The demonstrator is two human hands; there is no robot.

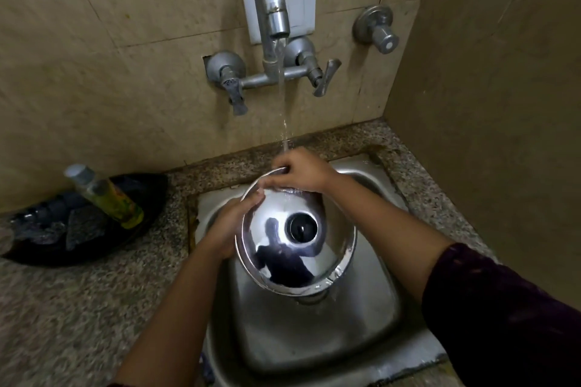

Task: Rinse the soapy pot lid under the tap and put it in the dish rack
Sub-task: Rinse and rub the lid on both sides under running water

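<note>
Lid point(295, 248) of polished steel sits tilted over the sink point(371, 317), its domed top and dark knob point(301, 227) facing up toward the camera. It looks stiff and fairly light, but wet metal like this is likely slippery, so the rim seems the safest place to hold; the knob would also give a firm pinch for carrying it off. The left hand point(234, 226) is curled around the rim on the lid's left side, fingers closed on the edge. The right hand point(301, 171) is closed over the far rim, right where the stream from the tap point(273, 9) lands. No suds can be made out, so the rinse looks well along.

The speckled stone bench point(78, 308) surrounds the sink. Left of the sink a dark tray point(151, 195) holds a bottle point(107, 196) and scrub pads point(80, 226). No dish rack is in view.
</note>
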